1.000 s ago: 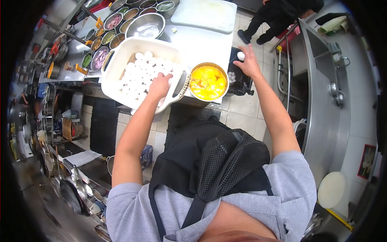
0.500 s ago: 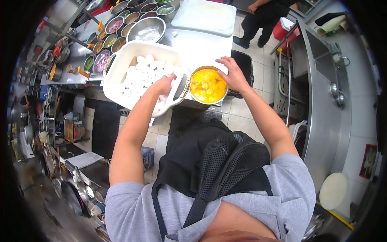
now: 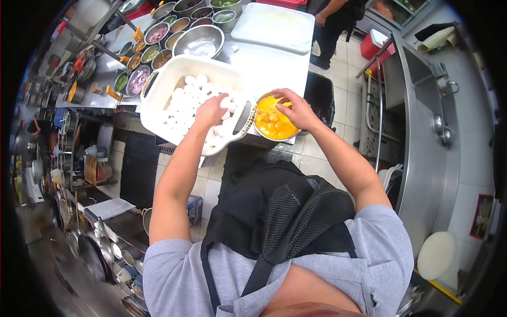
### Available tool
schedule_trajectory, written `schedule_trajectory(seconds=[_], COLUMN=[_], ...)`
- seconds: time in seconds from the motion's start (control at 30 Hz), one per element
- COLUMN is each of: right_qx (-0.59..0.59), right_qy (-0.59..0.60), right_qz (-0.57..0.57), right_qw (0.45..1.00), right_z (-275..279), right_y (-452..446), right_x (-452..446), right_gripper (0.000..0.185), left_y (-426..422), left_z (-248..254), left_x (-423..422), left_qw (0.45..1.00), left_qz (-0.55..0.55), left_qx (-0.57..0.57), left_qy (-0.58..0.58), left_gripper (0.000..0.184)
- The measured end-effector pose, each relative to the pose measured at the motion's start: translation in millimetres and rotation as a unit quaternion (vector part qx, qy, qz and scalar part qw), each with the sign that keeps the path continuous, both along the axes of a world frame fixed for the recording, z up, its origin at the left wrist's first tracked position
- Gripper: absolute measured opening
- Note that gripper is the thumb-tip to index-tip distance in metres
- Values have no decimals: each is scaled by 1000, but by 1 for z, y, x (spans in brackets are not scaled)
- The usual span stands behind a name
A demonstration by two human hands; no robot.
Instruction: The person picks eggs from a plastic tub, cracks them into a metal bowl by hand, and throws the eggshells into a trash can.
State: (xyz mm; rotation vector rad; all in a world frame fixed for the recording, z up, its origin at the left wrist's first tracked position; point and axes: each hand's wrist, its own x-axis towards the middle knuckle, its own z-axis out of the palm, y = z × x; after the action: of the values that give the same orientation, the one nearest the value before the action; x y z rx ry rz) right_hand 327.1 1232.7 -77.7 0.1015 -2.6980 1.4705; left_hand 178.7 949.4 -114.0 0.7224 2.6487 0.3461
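Observation:
A large white plastic tub (image 3: 158, 122) with wrapped handles holds many white eggs (image 3: 182, 108). My left hand (image 3: 210, 111) is down inside the tub, fingers curled against an egg (image 3: 225, 101) near its right side; some of the grip is hidden. Just right of the tub sits a round metal bowl full of cracked eggs (image 3: 274, 122), with bright yellow yolks. My right hand (image 3: 296, 110) hovers over the bowl's right rim, its fingers apart and bent, nothing visible in them.
A steel bowl (image 3: 198, 42) and several containers of chopped food (image 3: 139, 80) stand beyond the tub. A white cutting board (image 3: 273, 27) lies at the back. A black-lined bin (image 3: 320, 98) is beside the table. A co-worker (image 3: 335, 26) stands behind; a steel sink (image 3: 422, 68) is right.
My left hand has shifted left and farther in among the eggs. My right hand has moved left, from the bowl's rim to over the yolks. The view has shifted slightly.

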Motion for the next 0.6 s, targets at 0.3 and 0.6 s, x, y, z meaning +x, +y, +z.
schedule_trajectory(seconds=[0.3,0.6], right_qx=[-575,-544], right_qy=[-144,-100], right_qz=[-8,-158], right_qw=[805,818], right_z=[22,-23], right_y=[-37,19], right_x=[-12,21], right_gripper=[44,39], left_y=[74,60], left_z=[97,62], left_x=[40,80], left_qw=[934,952], left_qz=[-53,-52], left_qx=[317,296], left_qy=[156,58], left_gripper=[58,73])
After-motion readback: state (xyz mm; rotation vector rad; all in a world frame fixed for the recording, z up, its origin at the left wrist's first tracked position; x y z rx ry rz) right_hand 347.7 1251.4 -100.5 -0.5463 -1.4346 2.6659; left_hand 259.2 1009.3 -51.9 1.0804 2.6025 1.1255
